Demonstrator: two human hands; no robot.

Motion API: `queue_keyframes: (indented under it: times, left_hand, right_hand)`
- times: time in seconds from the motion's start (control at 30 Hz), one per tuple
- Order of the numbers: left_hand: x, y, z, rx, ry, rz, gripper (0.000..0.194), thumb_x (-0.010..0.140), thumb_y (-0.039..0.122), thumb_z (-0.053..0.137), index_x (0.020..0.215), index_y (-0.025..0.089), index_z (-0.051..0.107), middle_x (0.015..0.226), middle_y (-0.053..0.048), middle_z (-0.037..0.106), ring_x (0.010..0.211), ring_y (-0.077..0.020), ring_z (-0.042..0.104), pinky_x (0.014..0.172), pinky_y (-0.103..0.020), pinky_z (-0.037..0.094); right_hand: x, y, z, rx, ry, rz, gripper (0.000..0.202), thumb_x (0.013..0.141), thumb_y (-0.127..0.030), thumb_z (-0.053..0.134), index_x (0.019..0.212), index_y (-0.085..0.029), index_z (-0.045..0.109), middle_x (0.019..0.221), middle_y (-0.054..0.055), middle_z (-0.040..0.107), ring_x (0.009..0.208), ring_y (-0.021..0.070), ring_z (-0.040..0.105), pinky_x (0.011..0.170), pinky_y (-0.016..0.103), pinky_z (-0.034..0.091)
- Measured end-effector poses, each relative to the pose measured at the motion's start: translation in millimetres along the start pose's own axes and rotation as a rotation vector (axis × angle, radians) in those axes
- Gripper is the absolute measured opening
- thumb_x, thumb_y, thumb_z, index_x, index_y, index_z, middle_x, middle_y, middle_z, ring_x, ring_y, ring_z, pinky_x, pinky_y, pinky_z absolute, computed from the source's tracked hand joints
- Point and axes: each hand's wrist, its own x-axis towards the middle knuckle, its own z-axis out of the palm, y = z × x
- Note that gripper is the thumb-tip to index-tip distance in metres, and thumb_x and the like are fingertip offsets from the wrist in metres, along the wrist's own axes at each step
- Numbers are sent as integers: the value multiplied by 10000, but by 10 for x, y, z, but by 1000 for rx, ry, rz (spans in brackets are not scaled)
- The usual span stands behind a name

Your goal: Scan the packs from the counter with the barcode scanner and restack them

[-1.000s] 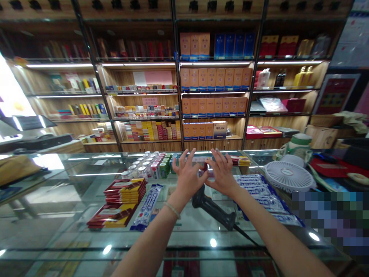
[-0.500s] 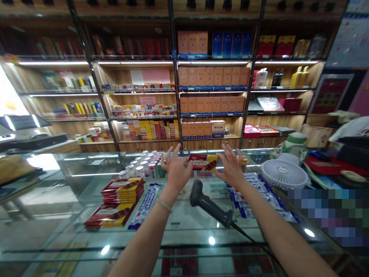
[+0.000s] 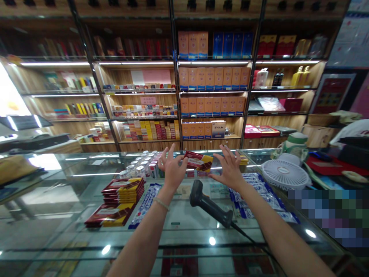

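My left hand point(image 3: 174, 169) pinches the left end of a red and yellow chocolate wafer packet point(image 3: 198, 161), held above the glass counter with its right end tilted down. Just off the packet's right end, my right hand point(image 3: 229, 167) has its fingers spread and holds nothing. Below both hands lies a black barcode scanner point(image 3: 211, 206), its cable running toward the lower right. Stacks of matching red and yellow packets point(image 3: 115, 200) rest left of my left forearm. Blue and white packets point(image 3: 145, 206) lie beside them, and more blue and white packets point(image 3: 258, 196) lie under my right forearm.
The glass counter point(image 3: 178, 238) spans the view. Several small clear-lidded jars point(image 3: 141, 169) stand at its far left side. On the right are a white fan point(image 3: 285, 173) and a green and white jug point(image 3: 296, 144). Shelves of orange boxes point(image 3: 213, 105) line the back wall.
The packet has shifted slightly left with my left hand and tipped, its right end now lower. My right hand's fingers have come away from the packet's right end.
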Motion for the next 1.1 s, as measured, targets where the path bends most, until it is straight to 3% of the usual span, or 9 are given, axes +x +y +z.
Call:
queue_keyframes:
  times: [0.3, 0.4, 0.53, 0.6, 0.9, 1.1]
  left_hand:
    - [-27, -31, 92, -14, -32, 30, 252, 946, 372, 557, 887, 245, 767, 1583, -64, 474, 1505, -339, 314, 1211, -641, 251]
    - [-30, -34, 33, 62, -69, 81, 300, 933, 461, 591, 1080, 251, 746, 1645, -99, 373, 1527, -353, 273, 1223, -637, 192]
    - [-50, -75, -58, 198, -106, 267, 854, 752, 644, 760, 1481, 273, 513, 1679, -161, 279, 1549, -385, 218, 1244, -624, 35]
    - [-65, -105, -69, 246, -128, 327, 954, 712, 634, 802, 1533, 298, 450, 1680, -158, 280, 1555, -392, 208, 1247, -610, -22]
    - [-69, -135, -43, 305, -102, 336, 750, 724, 395, 859, 1416, 355, 571, 1674, -140, 298, 1553, -377, 230, 1233, -638, -8]
    - [88, -82, -338, 323, -110, 406, 787, 643, 382, 917, 1362, 338, 601, 1664, -143, 321, 1546, -378, 239, 1236, -654, 1]
  right_hand:
    - [10, 1, 11, -24, 26, -29, 571, 853, -530, 690, 1300, -199, 562, 1620, 206, 366, 1502, 342, 327, 1229, 594, 95]
    - [7, 20, 3, -36, 30, -27, 552, 866, -506, 678, 1305, -193, 562, 1619, 205, 369, 1503, 339, 326, 1231, 591, 102]
    - [-13, 69, 1, -53, 36, -33, 567, 865, -502, 685, 1320, -187, 562, 1610, 203, 386, 1493, 339, 336, 1236, 590, 85]
    - [-22, 91, 2, -56, 32, -34, 569, 866, -505, 683, 1328, -195, 564, 1618, 195, 376, 1491, 342, 337, 1234, 592, 87]
    - [-28, 72, -24, -57, 26, -43, 541, 877, -494, 685, 1326, -214, 577, 1615, 195, 376, 1489, 347, 343, 1227, 600, 106]
    - [85, 9, -89, -39, 41, -55, 549, 870, -439, 690, 1360, -232, 556, 1636, 172, 337, 1492, 355, 319, 1214, 603, 142]
